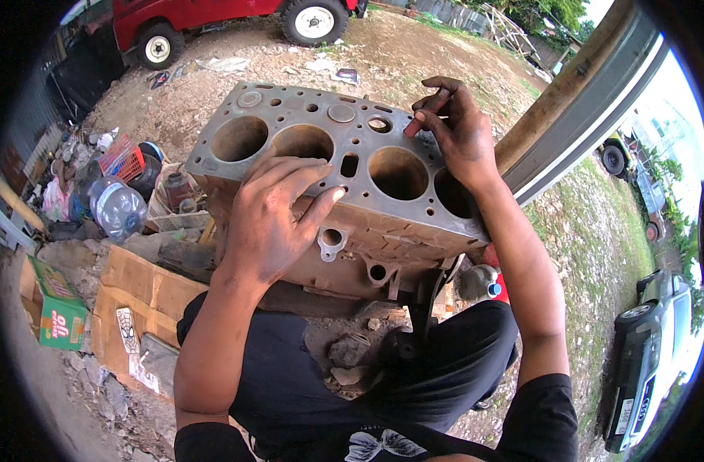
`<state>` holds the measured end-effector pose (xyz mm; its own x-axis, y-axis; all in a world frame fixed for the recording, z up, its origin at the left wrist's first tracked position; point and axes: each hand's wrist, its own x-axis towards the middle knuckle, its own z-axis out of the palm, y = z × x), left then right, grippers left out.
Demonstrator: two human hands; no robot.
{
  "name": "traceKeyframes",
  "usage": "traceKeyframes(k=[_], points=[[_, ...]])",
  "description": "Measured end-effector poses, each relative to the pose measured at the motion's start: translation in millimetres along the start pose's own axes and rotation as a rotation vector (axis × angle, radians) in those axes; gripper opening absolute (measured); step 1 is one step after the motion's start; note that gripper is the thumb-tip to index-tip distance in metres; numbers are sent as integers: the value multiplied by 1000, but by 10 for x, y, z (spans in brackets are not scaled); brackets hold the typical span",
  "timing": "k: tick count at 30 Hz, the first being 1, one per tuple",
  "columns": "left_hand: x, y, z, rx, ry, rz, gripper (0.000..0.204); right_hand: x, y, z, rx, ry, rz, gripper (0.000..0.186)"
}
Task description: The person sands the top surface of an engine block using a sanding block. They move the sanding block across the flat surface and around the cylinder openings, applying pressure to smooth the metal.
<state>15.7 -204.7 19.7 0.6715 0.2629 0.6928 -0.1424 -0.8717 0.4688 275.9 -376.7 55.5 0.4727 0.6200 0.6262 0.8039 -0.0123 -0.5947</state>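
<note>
A grey, worn engine block (414,231) stands before me with its flat top face up, showing several round cylinder bores (398,174) and smaller holes. My left hand (271,212) lies over the near edge of the top, partly covering the second bore from the left. Its thumb and fingers are apart, with nothing seen between them. At the far right of the block, my right hand (466,131) pinches a small reddish-brown strip (414,128), whose lower end is at the top face. Whether it is sandpaper or a stone I cannot tell.
To the left are a large clear plastic bottle (119,209), a red plastic basket (122,159), flattened cardboard (148,289) and a green box (59,312). A post (564,85) rises at the right. A capped bottle (479,285) stands beside my knee. Parked vehicles stand farther off.
</note>
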Motion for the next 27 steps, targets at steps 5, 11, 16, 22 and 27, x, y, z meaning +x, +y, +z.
traceKeyframes(k=[5,11,16,22,27], points=[[-26,55,-93,-33,-6,-15,27,-39,-265,54,-298,-120,-56,44],[-24,56,-63,-39,11,20,26,-18,-43,-39,-363,-141,-45,25],[-57,57,-97,-38,-9,-9,28,8,-117,-30,-404,-79,-18,19],[-57,49,-163,-77,-20,-49,28,-6,-74,-18,-221,-53,126,17],[-7,40,-199,7,50,-39,27,-13,85,-52,-125,-86,89,14]])
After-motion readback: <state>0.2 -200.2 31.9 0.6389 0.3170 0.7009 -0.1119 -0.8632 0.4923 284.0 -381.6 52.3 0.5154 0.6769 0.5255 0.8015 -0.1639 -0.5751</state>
